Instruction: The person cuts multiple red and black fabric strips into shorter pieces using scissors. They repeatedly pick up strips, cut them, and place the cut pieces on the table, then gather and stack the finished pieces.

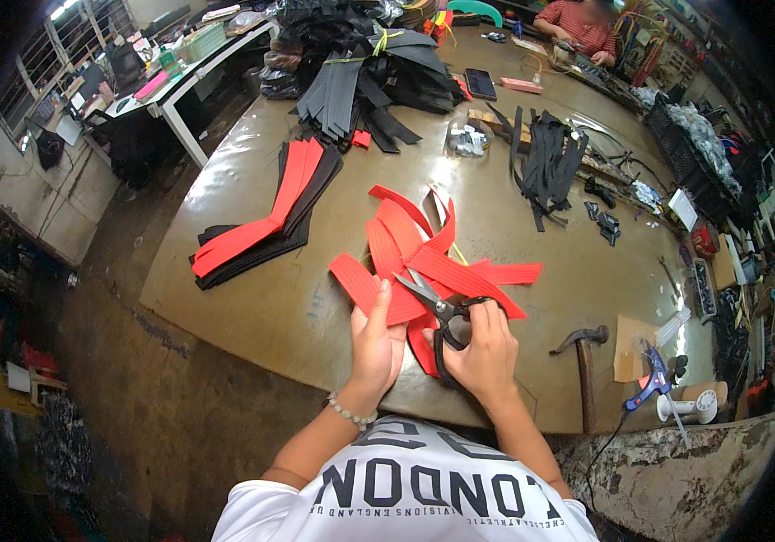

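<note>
Near the front edge of the table, my left hand (375, 348) is closed on a strip of red webbing (356, 282), its thumb lying on top. My right hand (484, 352) has its fingers through the handles of black-handled scissors (443, 312). Their blades are apart and reach left over the red webbing toward my left thumb. More red strips (396, 230) lie in a loose heap just beyond both hands. Whether the blades touch the strip I cannot tell.
Left of the heap, red strips (295, 185) lie on folded black webbing (256, 244). Black strip bundles (342, 90) are piled behind. A hammer (584, 375), a blue glue gun (652, 379) and a white spool (699, 406) sit at right. Across the table a person (586, 32) works.
</note>
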A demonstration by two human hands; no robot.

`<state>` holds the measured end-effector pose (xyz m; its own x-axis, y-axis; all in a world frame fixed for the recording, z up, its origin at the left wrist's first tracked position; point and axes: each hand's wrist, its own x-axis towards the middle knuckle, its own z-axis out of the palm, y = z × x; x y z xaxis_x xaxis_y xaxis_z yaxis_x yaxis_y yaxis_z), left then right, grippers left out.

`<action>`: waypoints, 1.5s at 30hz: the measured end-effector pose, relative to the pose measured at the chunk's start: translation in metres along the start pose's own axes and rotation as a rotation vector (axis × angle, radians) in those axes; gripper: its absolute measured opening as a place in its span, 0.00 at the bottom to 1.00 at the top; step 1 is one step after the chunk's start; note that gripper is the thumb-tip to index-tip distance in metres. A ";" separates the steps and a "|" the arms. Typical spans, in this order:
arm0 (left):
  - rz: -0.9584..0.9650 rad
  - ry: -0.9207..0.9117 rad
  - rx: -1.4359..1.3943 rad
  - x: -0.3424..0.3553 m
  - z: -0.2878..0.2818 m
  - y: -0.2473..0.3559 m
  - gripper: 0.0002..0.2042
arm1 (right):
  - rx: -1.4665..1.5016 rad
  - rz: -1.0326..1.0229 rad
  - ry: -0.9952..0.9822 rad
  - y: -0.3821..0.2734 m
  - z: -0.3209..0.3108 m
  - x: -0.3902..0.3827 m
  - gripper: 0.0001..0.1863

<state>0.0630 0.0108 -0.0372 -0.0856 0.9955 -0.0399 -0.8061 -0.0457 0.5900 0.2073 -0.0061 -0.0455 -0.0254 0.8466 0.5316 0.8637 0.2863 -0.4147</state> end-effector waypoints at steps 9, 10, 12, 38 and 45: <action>-0.036 -0.064 0.037 -0.002 0.003 0.005 0.18 | 0.193 0.206 -0.155 0.002 -0.003 0.000 0.25; -0.039 -0.084 0.034 -0.001 0.002 0.008 0.18 | 0.250 0.211 -0.108 0.001 -0.004 0.000 0.24; -0.033 -0.113 0.036 0.002 0.000 0.014 0.19 | 0.247 0.160 -0.119 -0.002 -0.010 -0.001 0.25; 0.088 -0.141 0.352 -0.003 -0.008 -0.018 0.18 | 0.154 -0.027 -0.212 -0.019 -0.003 -0.027 0.18; 0.285 -0.140 0.425 -0.001 -0.006 -0.007 0.02 | 0.233 -0.122 -0.193 -0.003 0.006 -0.036 0.16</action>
<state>0.0655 0.0096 -0.0459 -0.1641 0.9512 0.2613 -0.4511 -0.3079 0.8377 0.2025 -0.0351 -0.0676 -0.2359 0.8628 0.4471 0.7107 0.4669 -0.5262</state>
